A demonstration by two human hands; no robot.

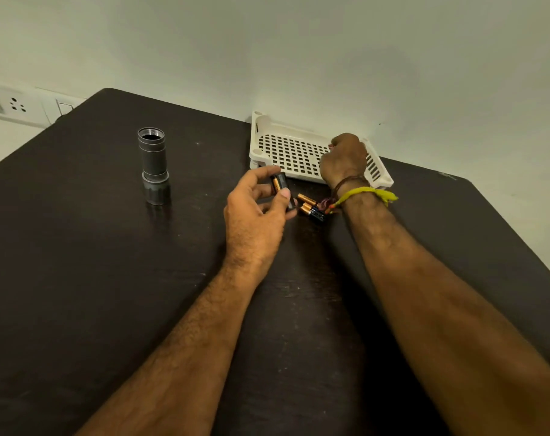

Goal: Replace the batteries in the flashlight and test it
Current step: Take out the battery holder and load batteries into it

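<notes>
My flashlight (154, 166) stands on its head on the dark table (78, 262), well to the left of my hands, with its threaded end open at the top and no cap on it. So the opening is done, and I judge I am at the stage of sorting batteries.

My left hand (254, 215) pinches a small black battery holder (281, 187) between thumb and forefinger, with at least one gold-and-black cell showing in it; the other fingers are loosely spread. Two loose batteries (311, 207) lie on the table just beside it, close under my right wrist.

My right hand (344, 158) reaches into the white slotted tray (286, 152) by the wall, fingers curled into a fist; I cannot tell whether they grip anything.

Left to do, as I see it: load the holder, slide it into the barrel, screw the cap on, and switch it on.
</notes>
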